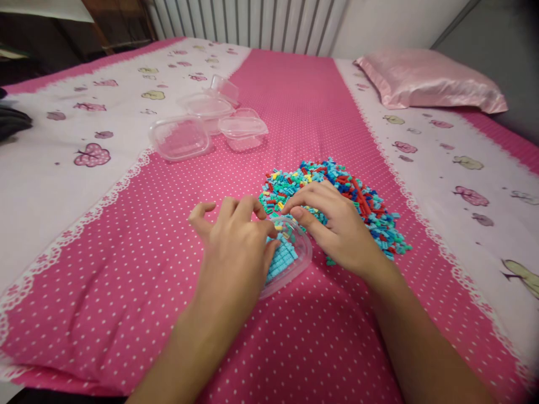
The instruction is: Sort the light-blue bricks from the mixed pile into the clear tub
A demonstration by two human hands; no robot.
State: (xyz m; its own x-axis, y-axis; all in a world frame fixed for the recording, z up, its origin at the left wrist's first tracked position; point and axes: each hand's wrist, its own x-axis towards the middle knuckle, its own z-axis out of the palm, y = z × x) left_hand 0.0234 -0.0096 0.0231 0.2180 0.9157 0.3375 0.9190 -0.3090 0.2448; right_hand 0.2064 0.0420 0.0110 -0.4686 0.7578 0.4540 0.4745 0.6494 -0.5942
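"Where are the parts?"

"Light-blue toy bricks [283,258] lie in rows inside the clear plastic tub [306,255]; the mixed brick pile [379,216] sits beyond the tub and to its right."

"State of the grip?"

"Left hand [233,244] — curled over the tub's left side, thumb near forefinger; cannot tell whether a brick is pinched. Right hand [337,219] — fingers bent above the pile beside the tub; any hold is hidden."

"Recommendation?"

"Brace the tub's rim, lift bricks singly, leave the rows undisturbed."
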